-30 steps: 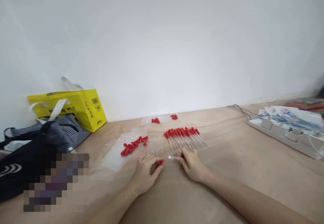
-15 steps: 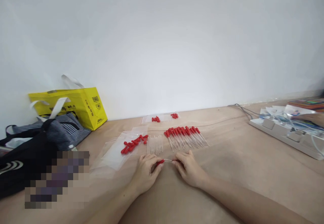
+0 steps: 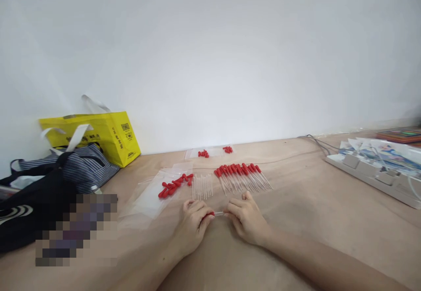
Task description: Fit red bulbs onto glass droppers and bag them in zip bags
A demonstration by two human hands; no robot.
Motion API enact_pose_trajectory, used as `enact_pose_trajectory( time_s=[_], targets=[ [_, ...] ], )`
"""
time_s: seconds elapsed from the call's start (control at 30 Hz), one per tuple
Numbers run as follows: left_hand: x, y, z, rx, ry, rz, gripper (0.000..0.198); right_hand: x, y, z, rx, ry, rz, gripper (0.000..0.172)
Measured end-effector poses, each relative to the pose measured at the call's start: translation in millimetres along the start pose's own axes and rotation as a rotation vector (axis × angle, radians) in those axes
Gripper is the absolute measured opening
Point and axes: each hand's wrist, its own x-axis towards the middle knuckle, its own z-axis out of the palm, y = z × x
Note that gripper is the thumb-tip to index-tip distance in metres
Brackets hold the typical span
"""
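My left hand (image 3: 192, 225) pinches a small red rubber bulb (image 3: 209, 214) just above the tan tabletop. My right hand (image 3: 248, 221) pinches a thin clear glass tube (image 3: 219, 214), whose end meets the bulb between the two hands. Behind the hands lie a row of finished droppers with red bulbs (image 3: 241, 177), a bunch of bare clear tubes (image 3: 201, 186) and a heap of loose red bulbs (image 3: 174, 185) on a clear plastic bag (image 3: 148, 199).
A yellow paper bag (image 3: 98, 135), a striped bag (image 3: 79, 170) and a black bag (image 3: 29, 207) stand at the left by the white wall. Another clear bag with a few red bulbs (image 3: 213, 152) lies at the back. A white power strip (image 3: 371, 175) and papers sit at right.
The two hands came together: the tube in my right hand now meets the red bulb in my left. Another person's hand seen briefly at the far right is gone.
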Motion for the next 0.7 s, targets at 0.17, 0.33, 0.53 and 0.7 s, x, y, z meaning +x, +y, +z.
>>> enact_pose_trajectory(
  time_s=[0.17, 0.33, 0.53, 0.7],
  targets=[
    [-1.6, 1.6, 0.1, 0.005, 0.002, 0.041, 0.017, 0.2, -0.4, -0.6, 0.046, 0.012, -0.028, 0.019],
    [-2.2, 2.9, 0.8, 0.013, 0.005, 0.064, 0.017, 1.4, -1.0, 0.6, 0.095, -0.003, -0.026, 0.017],
    [-2.8, 3.2, 1.5, 0.027, -0.001, 0.071, 0.017, 3.9, -4.8, 4.2, 0.155, -0.041, 0.022, 0.016],
    [-0.1, 2.3, 0.9, 0.037, -0.014, 0.059, 0.017, 6.3, -4.4, 4.8, 0.233, -0.101, 0.069, 0.017]
  ],
)
